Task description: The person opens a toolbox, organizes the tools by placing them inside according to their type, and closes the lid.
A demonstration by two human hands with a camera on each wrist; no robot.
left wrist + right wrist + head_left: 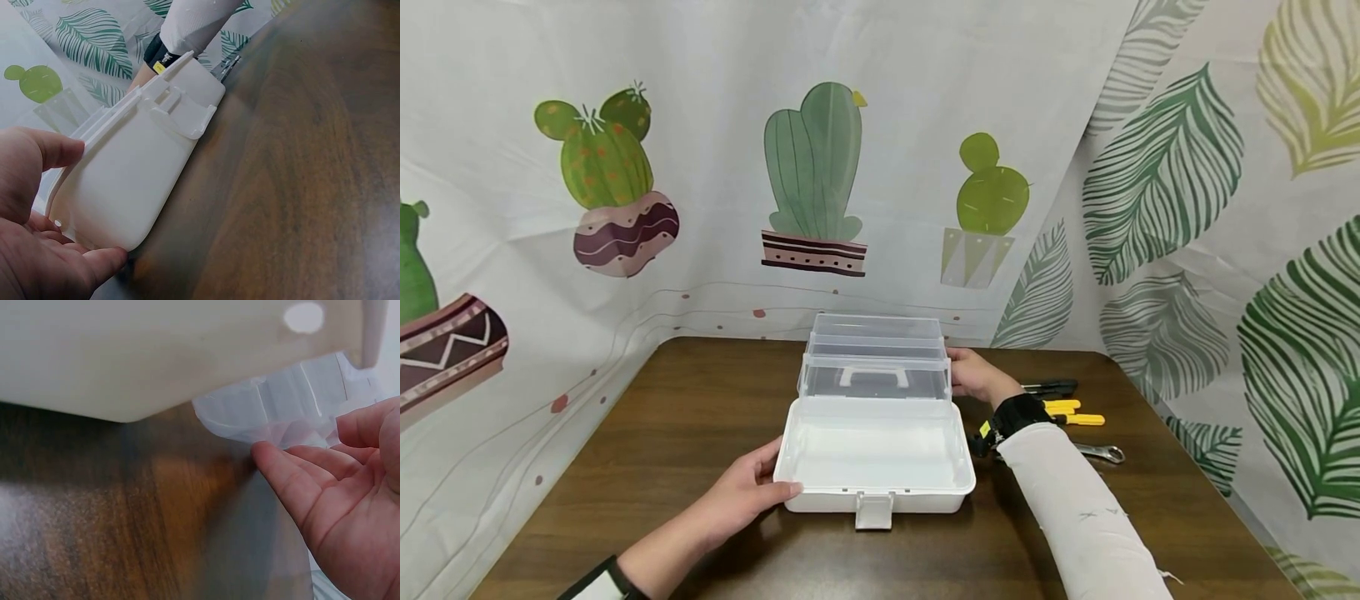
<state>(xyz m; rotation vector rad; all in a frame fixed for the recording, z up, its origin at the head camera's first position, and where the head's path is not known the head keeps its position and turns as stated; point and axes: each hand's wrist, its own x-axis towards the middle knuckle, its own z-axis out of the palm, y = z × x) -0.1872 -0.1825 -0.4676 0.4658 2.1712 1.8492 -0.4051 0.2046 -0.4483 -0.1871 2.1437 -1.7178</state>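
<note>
A white plastic storage box [880, 452] sits on the table with its clear lid [824, 380] raised and leaning back. Nothing lies in its white tray, and a clear latch [874, 510] hangs down at the front. My left hand [741, 497] grips the box's front left corner, thumb over the rim and fingers along the side, as the left wrist view shows. At the back right, my right hand [976, 375] holds the edge of the lid. In the right wrist view its fingers [281, 475] reach behind the clear plastic; part of that hand is hidden in the head view.
On the right of the brown wooden table [715, 392] lie yellow-handled tools [1084, 419], black pen-like items [1060, 387] and a metal wrench [1103, 452], partly behind my right arm. A cloth with printed cacti [816, 167] hangs behind the table.
</note>
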